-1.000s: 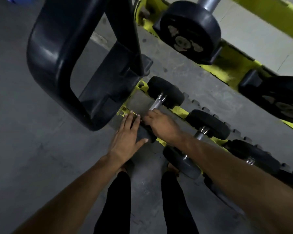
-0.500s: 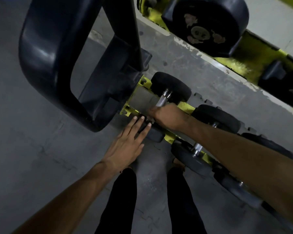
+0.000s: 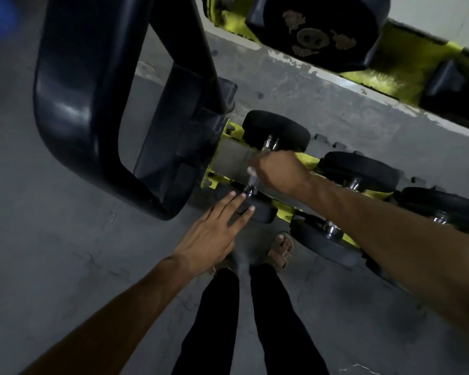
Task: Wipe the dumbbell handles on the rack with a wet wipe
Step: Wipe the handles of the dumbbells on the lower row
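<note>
Chrome is showing below my right hand (image 3: 278,171), which is closing around the handle (image 3: 251,185) of the end dumbbell (image 3: 275,131) on the yellow rack (image 3: 303,159), a pale wet wipe (image 3: 251,169) pinched at my fingers. My left hand (image 3: 214,234) is lying flat, fingers spread, steadying the near head. I am judging the neighbouring dumbbells (image 3: 359,171) to the right as left to wipe.
</note>
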Demonstrator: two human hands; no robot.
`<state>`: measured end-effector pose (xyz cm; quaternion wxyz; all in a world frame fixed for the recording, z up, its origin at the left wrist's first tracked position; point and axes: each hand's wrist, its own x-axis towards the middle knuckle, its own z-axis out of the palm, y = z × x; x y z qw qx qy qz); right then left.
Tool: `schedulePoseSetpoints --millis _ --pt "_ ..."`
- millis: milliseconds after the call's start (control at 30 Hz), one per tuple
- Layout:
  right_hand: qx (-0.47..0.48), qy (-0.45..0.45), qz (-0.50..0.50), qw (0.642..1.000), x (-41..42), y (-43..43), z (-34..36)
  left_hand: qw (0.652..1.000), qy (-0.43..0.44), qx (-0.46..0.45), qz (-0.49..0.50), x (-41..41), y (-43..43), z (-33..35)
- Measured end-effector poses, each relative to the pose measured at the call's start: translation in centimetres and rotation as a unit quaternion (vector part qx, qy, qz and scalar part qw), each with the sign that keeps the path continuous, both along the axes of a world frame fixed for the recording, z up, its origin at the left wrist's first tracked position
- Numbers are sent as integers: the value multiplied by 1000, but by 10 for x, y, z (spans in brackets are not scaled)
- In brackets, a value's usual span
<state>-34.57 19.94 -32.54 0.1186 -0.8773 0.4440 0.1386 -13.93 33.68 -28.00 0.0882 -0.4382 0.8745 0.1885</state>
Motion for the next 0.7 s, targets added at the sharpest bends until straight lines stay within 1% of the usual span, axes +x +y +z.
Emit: schedulePoseSetpoints --millis 67,100,167,200,233,267,300,333,400,467,500,533,600,633,700 --pt "83 3 87 993 10 16 2 1000 2 -2 13 -3 0 -1" --pt "102 -17 113 988 10 20 7 1000 3 2 19 -5 0 -3" --pt "36 -69 111 991 3 21 4 999 2 5 33 -10 1 -5" --pt "11 -96 77 992 -1 22 -2 999 0 4 38 -13 0 -4" --pt "11 -130 26 991 -5 24 -7 999 -2 2 43 -15 -2 -5" --pt "34 -165 -25 985 -7 32 -10 999 -4 -3 47 -18 -3 -5" --pt "72 -210 -79 972 -8 42 -16 999 -7 -6 53 -20 -3 -4" --pt "109 -252 -145 951 -8 53 -18 998 -10 -8 57 -21 -3 -3" --pt "171 -302 -293 891 -10 68 -20 998 -23 -13 64 -24 -2 -2" --pt "245 -309 -433 811 -11 71 -26 997 -27 -10 68 -25 -1 -1" --pt "277 -306 -483 772 -10 70 -29 997 -26 -8 67 -24 -1 -2" --pt "299 -306 -521 739 -7 65 -30 998 -24 -6 61 -23 -3 -2" --pt "328 -336 -576 670 1 48 -36 999 -24 -2 46 -19 -8 -3" --pt "332 -357 -601 633 4 38 -40 999 -25 -3 39 -16 -10 -2" --pt "325 -407 -654 549 8 20 -40 999 -28 -5 24 -12 -13 -2"
